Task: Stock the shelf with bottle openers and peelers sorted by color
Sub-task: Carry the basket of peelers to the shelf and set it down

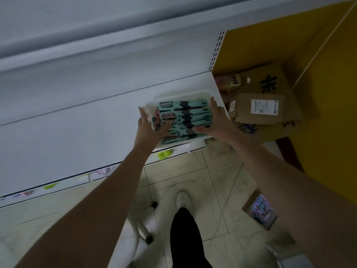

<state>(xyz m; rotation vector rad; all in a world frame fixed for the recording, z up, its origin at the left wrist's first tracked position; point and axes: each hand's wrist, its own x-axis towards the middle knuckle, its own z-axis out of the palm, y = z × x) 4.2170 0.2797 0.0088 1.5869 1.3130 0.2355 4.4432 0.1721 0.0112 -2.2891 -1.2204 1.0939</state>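
Note:
A white plastic bin (181,95) sits at the right end of the white shelf (77,128), near its front edge. Several teal peelers (191,118) with dark bands lie stacked lengthwise inside; a few pinkish pieces show at the bin's left end. My left hand (149,126) holds the bin's left side, fingers along the wall and thumb over the rim. My right hand (216,120) holds the right side the same way, thumb pointing in over the peelers. Whether any bottle openers are in the bin I cannot tell.
A perforated upright (217,49) ends the shelf on the right. Beyond it, cardboard boxes (270,109) and a drink bottle (231,82) lie against a yellow wall. Below are tiled floor, my shoe (182,199), a small box (260,210) and green price tags (164,154).

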